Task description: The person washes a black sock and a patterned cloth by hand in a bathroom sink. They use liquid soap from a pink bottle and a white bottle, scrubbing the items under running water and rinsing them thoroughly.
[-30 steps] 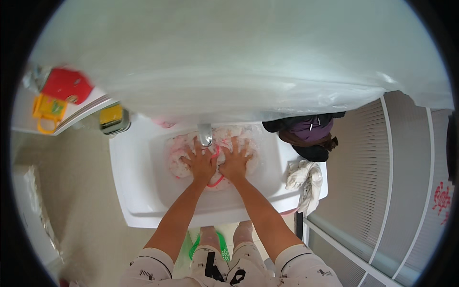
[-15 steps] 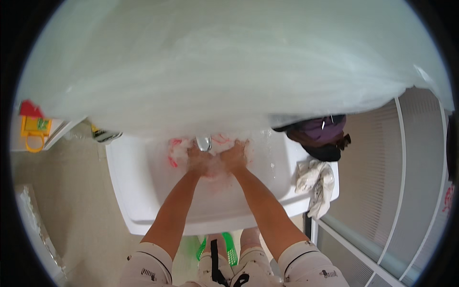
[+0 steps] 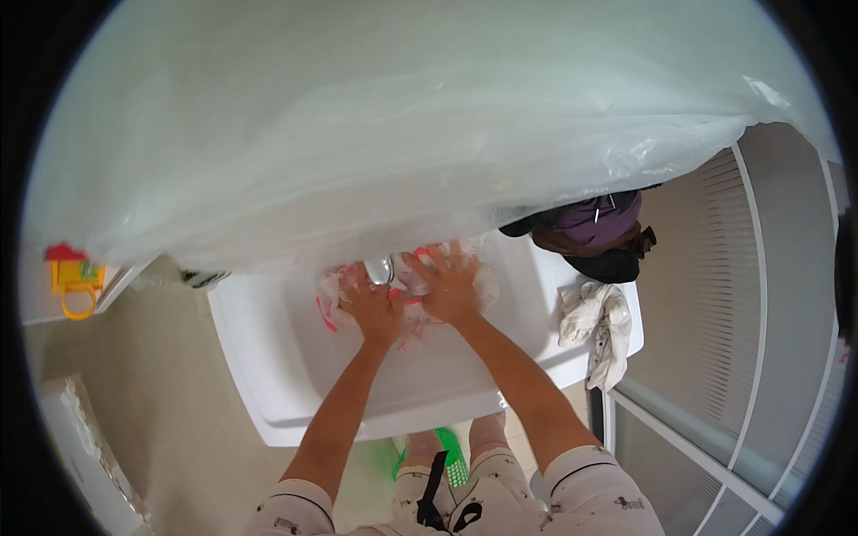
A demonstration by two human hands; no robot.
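A wet white cloth with pink-red parts (image 3: 332, 288) lies spread in the white sink (image 3: 255, 348), under the chrome tap (image 3: 379, 270). My left hand (image 3: 374, 305) presses flat on the cloth just left of and below the tap, its fingers stretched out. To the tap's right, my right hand (image 3: 452, 286) also lies on the cloth with fingers spread wide. Neither hand grips anything. The cloth's exact kind cannot be made out.
Dark purple and black clothing (image 3: 590, 228) and a crumpled white cloth (image 3: 597, 326) rest on the sink's right side. A translucent plastic sheet (image 3: 402, 143) hangs across the top. Ribbed panels (image 3: 715, 259) stand at right. Green slippers (image 3: 456, 456) are below.
Both hands have risen slightly and flattened, with fingers now spread and plainly visible over the cloth. More of the cloth's pink-red parts show. The view has shifted a little.
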